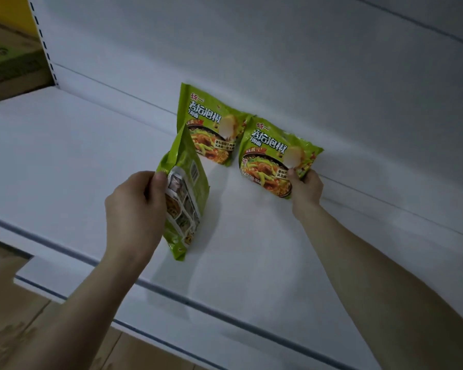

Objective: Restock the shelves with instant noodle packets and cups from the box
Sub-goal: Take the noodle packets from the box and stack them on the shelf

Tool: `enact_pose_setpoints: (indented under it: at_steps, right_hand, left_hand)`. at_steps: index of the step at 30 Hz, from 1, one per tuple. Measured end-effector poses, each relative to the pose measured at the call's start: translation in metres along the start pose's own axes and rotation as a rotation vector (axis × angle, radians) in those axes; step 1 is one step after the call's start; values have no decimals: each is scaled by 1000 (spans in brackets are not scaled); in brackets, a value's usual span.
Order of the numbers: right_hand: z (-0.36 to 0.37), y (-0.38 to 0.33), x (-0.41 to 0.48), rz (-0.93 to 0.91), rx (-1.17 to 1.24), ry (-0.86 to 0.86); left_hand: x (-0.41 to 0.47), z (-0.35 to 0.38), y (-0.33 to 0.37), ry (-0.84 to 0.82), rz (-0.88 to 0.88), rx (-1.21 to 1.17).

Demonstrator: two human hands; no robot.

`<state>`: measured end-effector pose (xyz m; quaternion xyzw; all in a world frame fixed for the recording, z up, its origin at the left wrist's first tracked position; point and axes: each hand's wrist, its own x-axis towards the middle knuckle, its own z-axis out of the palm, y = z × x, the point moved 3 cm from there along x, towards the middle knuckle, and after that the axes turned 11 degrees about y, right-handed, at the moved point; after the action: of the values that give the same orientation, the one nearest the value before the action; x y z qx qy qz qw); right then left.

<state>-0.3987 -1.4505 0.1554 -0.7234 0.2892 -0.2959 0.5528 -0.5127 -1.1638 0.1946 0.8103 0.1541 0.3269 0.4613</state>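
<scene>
The right hand pinches packet 2 by its corner against the shelf back; the left hand clutches packet 3. Best turn its label forward and stand it alongside.

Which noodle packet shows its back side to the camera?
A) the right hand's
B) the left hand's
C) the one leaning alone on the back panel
B: the left-hand packet, gripped by the left hand, shows a barcode; the right-hand packet and the leaning packet show the noodle picture.
</scene>
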Motion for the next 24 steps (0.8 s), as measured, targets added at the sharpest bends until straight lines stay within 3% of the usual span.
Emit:
enact_pose_setpoints:
  at_steps: [6,16,24]
  right_hand:
    - [14,3,16,-66,-94,-18]
    - [23,4,33,-18,-294,20]
    - [23,9,33,44,-262,-7]
  left_hand:
    - [-3,12,5,19,-17,-21]
    - [-7,28,13,9,-37,-57]
    - [-9,33,16,-2,-49,-59]
